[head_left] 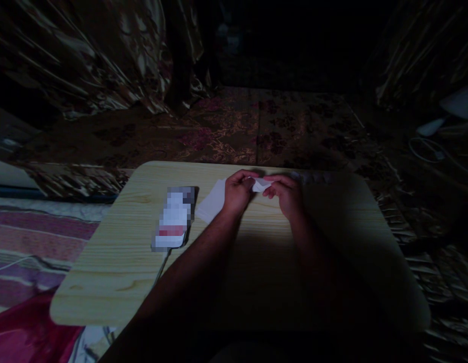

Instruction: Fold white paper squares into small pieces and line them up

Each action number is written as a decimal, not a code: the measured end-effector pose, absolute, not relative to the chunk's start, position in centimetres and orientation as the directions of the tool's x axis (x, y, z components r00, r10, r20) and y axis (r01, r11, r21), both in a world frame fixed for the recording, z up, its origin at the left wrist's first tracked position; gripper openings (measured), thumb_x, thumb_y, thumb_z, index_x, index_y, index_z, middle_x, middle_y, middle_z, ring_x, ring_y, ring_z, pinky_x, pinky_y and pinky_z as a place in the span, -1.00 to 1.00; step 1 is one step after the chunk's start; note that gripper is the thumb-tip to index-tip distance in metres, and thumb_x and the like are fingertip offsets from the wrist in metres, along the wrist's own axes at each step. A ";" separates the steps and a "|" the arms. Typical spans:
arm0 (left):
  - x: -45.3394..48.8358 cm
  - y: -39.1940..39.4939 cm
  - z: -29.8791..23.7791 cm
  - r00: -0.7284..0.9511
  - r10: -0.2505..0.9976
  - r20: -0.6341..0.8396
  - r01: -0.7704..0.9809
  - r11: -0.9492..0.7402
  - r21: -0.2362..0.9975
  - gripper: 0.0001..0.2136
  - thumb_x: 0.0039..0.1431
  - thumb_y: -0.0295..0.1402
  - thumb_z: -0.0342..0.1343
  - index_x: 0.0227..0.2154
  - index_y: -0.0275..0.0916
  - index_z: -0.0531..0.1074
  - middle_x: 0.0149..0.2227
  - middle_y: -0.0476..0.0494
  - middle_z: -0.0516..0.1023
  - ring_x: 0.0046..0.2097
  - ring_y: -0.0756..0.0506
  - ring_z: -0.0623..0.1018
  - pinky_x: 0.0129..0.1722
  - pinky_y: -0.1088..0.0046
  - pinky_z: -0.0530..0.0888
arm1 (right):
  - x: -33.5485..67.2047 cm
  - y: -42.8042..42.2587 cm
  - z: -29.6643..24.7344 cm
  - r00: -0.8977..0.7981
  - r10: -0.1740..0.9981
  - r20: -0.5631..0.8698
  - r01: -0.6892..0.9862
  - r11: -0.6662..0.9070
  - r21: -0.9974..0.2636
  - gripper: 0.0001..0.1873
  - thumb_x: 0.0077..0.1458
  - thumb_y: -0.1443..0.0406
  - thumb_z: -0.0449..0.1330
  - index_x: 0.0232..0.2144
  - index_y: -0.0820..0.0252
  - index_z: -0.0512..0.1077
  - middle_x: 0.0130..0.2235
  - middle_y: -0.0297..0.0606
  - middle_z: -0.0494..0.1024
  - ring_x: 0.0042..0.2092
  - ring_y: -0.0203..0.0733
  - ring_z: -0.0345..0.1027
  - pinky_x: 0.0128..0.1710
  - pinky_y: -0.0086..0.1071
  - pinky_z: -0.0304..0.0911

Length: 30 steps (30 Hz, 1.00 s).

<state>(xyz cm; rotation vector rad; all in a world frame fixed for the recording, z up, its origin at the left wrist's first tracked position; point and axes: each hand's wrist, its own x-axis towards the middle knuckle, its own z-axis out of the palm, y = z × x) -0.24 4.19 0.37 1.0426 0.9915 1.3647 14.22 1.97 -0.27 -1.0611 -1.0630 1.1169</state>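
Note:
A small folded piece of white paper (261, 185) is pinched between my two hands near the far edge of a pale wooden table. My left hand (237, 190) grips its left end, thumb and fingers closed. At the right end, my right hand (287, 192) holds it with bent fingertips. White sheets of paper (212, 203) lie flat on the table, partly covered by my left hand and forearm. The light is dim, and the exact folds are hard to make out.
On the wooden table (101, 257), a phone (174, 217) with a blurred screen lies left of my arms, a cable (161, 267) running from its lower end. Small pale items (311, 177) sit at the far edge. Patterned fabric (234, 126) is beyond; striped bedding (41, 247) is at left.

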 end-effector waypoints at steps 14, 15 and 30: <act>-0.3 4.0 0.6 0.014 0.995 0.097 -0.122 -0.095 0.988 -0.87 -0.02 -0.29 0.28 -0.47 -0.24 0.52 -0.57 0.02 0.45 -0.57 0.05 0.33 -0.56 0.53 0.25 | 14.0 2.1 -0.3 0.159 0.981 0.108 -0.126 0.128 -0.984 -0.81 -0.04 0.29 0.12 -0.39 0.19 0.52 -0.58 -0.37 0.51 -0.54 -0.30 0.39 -0.54 -0.43 0.22; -0.3 4.0 0.6 0.016 0.995 0.099 -0.121 -0.096 0.988 -0.86 -0.05 -0.30 0.30 -0.46 -0.24 0.51 -0.54 0.01 0.48 -0.55 0.05 0.35 -0.54 0.53 0.28 | 14.0 2.1 -0.2 0.162 0.980 0.115 -0.126 0.136 -0.983 -0.80 -0.03 0.28 0.12 -0.34 0.18 0.51 -0.57 -0.38 0.52 -0.54 -0.30 0.38 -0.54 -0.43 0.22; 0.0 4.1 0.7 -0.055 0.998 0.013 -0.298 -0.029 0.954 -0.64 -0.12 -0.27 0.39 -0.20 -0.26 0.58 -0.39 -0.05 0.61 -0.45 0.03 0.50 -0.40 0.49 0.43 | 13.4 1.8 -0.1 0.169 0.969 0.182 0.008 0.184 -0.983 -0.74 -0.06 0.16 0.34 -0.37 0.15 0.39 -0.39 -0.35 0.54 -0.38 -0.28 0.40 -0.43 -0.42 0.27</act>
